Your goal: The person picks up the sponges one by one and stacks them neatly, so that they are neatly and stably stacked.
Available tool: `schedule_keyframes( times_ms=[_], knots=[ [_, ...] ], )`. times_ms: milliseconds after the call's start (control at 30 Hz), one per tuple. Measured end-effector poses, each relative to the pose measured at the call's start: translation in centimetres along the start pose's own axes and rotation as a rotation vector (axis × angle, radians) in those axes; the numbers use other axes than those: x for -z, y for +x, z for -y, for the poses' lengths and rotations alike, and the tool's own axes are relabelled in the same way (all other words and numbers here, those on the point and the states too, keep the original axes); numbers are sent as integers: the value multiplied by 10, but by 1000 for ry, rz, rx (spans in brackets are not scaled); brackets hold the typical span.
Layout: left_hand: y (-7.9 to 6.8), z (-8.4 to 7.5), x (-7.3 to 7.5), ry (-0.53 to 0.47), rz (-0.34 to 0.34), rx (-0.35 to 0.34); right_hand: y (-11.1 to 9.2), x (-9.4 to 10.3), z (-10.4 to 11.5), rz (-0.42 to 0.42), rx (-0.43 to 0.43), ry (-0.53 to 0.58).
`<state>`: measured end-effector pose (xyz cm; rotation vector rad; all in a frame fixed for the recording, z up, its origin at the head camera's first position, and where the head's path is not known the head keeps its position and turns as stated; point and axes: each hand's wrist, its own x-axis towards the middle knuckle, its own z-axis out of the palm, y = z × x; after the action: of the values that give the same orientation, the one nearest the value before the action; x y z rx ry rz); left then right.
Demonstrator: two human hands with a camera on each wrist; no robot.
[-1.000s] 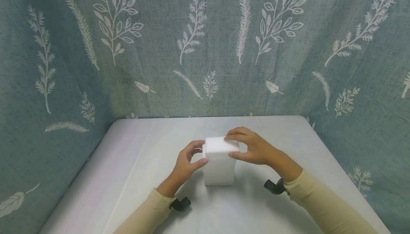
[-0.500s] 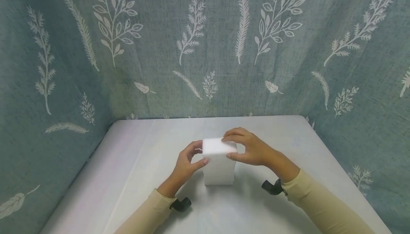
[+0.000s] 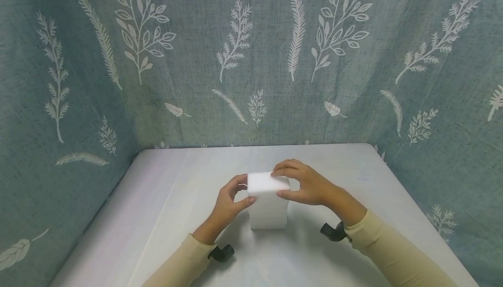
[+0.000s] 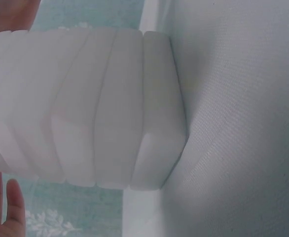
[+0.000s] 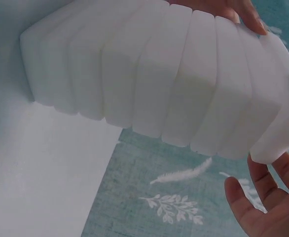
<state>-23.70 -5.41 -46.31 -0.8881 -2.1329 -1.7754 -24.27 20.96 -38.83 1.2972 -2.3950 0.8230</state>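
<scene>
A tall stack of white sponge blocks (image 3: 268,215) stands upright on the table. Several even layers show in the left wrist view, where the stack (image 4: 119,108) leans across the frame. My left hand (image 3: 227,200) holds the upper left side, thumb on the front face and fingers round the far side, partly hidden. The right hand (image 3: 308,187) grips the top sponge (image 3: 267,183) at its right end, thumb in front, fingers over the top and back. In the right wrist view that top sponge (image 5: 275,136) sits slightly askew against the layers below, with fingertips (image 5: 259,170) behind it.
The white-covered table (image 3: 188,173) spreads around the stack. Grey-green curtain cloth (image 3: 271,60) with white leaf prints hangs behind and at both sides. Dark wrist camera mounts (image 3: 222,253) stick out below both sleeves.
The top sponge has shifted slightly left over the stack, and the right hand has moved left with it. The left hand stays at the stack's upper left side.
</scene>
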Motion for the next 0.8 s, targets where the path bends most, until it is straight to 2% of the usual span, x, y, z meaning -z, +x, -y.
schedule_keyframes(
  times_ms=[67,233,667,800],
  knots=[
    [0,7,0,-9,-3,2,0,0,0,1,-1,-2],
    [0,13,1,-22,3,-11,-1,-1,-1,3,6,3],
    [-1,13,0,-8,11,-18,-3,-2,-3,15,3,12],
    [0,8,-1,-4,13,-22,-3,-2,-3,16,5,0]
  ],
)
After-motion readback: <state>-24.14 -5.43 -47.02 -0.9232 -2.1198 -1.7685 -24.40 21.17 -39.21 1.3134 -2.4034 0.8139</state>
